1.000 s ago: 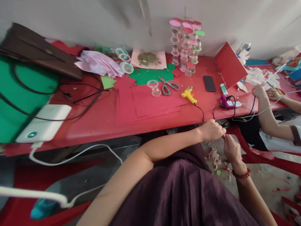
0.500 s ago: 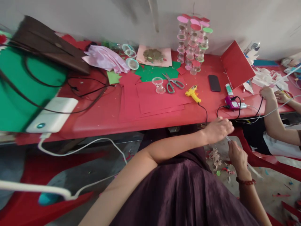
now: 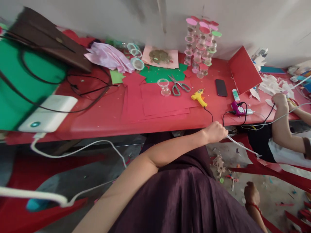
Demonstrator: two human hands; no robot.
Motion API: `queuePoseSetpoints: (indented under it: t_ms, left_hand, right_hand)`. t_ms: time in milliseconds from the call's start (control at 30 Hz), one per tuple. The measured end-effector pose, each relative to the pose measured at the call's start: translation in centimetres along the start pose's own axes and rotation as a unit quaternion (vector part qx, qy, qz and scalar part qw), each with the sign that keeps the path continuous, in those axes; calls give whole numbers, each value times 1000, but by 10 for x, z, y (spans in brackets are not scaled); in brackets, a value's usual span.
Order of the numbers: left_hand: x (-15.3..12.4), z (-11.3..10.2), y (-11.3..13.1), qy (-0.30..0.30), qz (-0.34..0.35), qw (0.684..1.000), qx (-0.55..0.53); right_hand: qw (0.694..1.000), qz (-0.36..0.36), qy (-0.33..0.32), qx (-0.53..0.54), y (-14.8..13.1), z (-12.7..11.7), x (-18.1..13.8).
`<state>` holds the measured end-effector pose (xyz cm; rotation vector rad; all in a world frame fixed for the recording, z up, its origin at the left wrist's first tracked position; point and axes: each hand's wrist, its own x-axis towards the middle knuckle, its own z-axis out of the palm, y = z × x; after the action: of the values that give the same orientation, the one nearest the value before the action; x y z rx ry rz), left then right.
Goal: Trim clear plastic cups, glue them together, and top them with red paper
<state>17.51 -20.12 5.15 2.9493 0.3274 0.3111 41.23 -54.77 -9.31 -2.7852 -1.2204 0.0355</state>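
Note:
My left hand (image 3: 215, 132) is closed in a fist just off the table's front edge. From it a thin whitish strip (image 3: 243, 147) stretches out to the right, its far end loose beside a red chair. Lower down and to the right, apart from the strip, is my right hand (image 3: 252, 194), with a red bracelet at the wrist; its fingers are turned away and hard to make out. On the table, closest to my left hand, lies a yellow glue gun (image 3: 199, 96). Scissors (image 3: 178, 85) with grey handles and a clear plastic cup piece (image 3: 164, 87) rest on red paper sheets (image 3: 160, 102).
A hanging ornament of clear cups (image 3: 200, 48) stands near the wall. Farther right are a phone (image 3: 221, 87), a glue stick (image 3: 235, 94) and a purple power adapter (image 3: 238, 109). A co-worker's hand (image 3: 280, 101) is at the right. A white power bank (image 3: 50, 113) lies left.
My right hand has let go of the strip and moved down, away from my left hand. My left hand has shifted slightly left and still grips the strip.

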Motion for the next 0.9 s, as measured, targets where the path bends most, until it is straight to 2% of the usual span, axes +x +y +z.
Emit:
queuePoseSetpoints:
  t_ms: [67, 100, 133, 200, 267, 333, 367, 433, 533, 633, 700, 767, 800, 900]
  left_hand:
    - [2, 11, 10, -18, 19, 1000, -5]
    - [4, 17, 15, -24, 33, 999, -9]
    - [6, 22, 21, -25, 49, 998, -11]
    - [7, 27, 27, -17, 74, 997, -11]
    - [6, 24, 23, -2, 82, 997, -9]
    - [0, 16, 9, 12, 77, 997, -12]
    - [-4, 11, 1, 16, 71, 997, -14]
    - [-15, 4, -17, 12, 62, 997, -37]
    - [-33, 0, -39, 8, 34, 996, -81]
    - [-47, 2, -58, 29, -53, 990, -124]
    - [-54, 4, -73, 68, -166, 972, -151]
    - [-59, 6, -90, 135, -286, 928, -198]
    - [-61, 6, -99, 175, -324, 902, -225]
    - [-58, 6, -124, 285, -417, 805, -312]
  right_hand:
    - [986, 114, 123, 25, -9, -14, 10]
    - [975, 122, 177, 54, -23, -23, 21]
    - [971, 88, 206, 89, -42, -32, 34]
    - [967, -31, 196, 163, -90, -48, 62]
    - [957, -154, 112, 217, -141, -60, 81]
    - [948, -195, 53, 247, -183, -69, 85]
    - [946, -193, 32, 259, -199, -72, 84]
    - [938, -200, 14, 281, -217, -76, 78]
    - [931, -230, 3, 283, -218, -78, 74]
    - [938, -198, 22, 284, -205, -78, 77]
    - [943, -150, 53, 292, -198, -77, 80]
    - [941, -108, 88, 309, -198, -78, 83]
    - [938, -98, 100, 316, -202, -80, 87]
    - [937, -130, 104, 307, -230, -90, 108]
